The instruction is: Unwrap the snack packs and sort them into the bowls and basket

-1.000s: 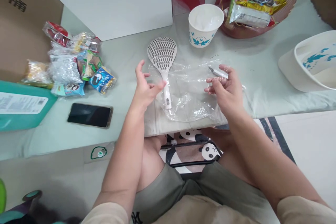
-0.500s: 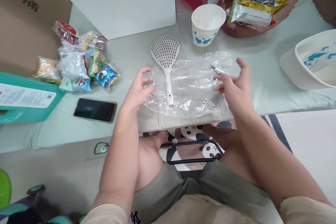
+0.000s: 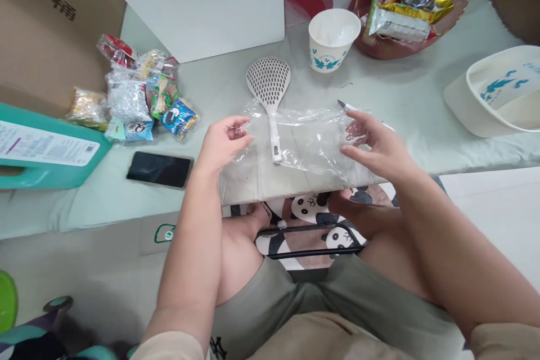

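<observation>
As my left hand and right hand frame a crinkled sheet of film on the surface, the skimmer lies between them, nearer the left, its head reaching beyond my fingers. Both hands are half curled, thumbs parted from forefingers; whether the folded fingers grip the film, I cannot tell. The handle meets the film, so a sharp tug could swing the skimmer round or drag it toward the edge just my side of the hands. A pen runs behind my right fingers, dark tip showing; the thin film might snag there and tear. A high, careless pull could also topple the light, upright cup beyond my right hand.
</observation>
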The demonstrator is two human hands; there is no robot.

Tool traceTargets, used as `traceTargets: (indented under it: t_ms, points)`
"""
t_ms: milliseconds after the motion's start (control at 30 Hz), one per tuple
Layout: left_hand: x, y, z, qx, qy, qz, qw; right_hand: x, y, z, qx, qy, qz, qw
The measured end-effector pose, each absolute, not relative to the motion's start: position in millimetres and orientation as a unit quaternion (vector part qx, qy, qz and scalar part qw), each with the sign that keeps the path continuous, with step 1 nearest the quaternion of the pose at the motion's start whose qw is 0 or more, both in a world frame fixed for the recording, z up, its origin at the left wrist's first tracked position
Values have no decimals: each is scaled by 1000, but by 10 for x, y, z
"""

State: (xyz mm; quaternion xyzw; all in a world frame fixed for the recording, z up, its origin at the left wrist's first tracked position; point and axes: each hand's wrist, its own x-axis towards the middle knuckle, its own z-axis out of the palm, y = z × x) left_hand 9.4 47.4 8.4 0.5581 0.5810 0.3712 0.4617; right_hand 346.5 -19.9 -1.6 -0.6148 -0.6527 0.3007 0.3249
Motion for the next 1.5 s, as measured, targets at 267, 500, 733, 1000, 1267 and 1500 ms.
traceTargets:
  t_ms: [267, 500, 733, 1000, 1267, 1500]
  points:
    - [25, 525, -25, 603, 571, 453, 325, 3385, -179, -122, -624, -682, 181, 336]
    - [127, 613, -118, 578, 438, 591, 354, 3413, -145, -44, -616, -628, 127, 458]
    - [377, 635, 31, 446, 440, 560, 542, 3357, -56, 0, -580, -435, 418, 548]
    - [315, 703, -33, 396, 556, 583, 441, 3231, 13, -115, -546, -390, 618, 409]
    - [347, 727, 50, 365, 640, 529, 421, 3243, 165, -199, -546, -398, 562, 477]
    - [436, 775, 17, 371, 629, 538, 422, 3157, 111, -211, -559, -351, 593, 462]
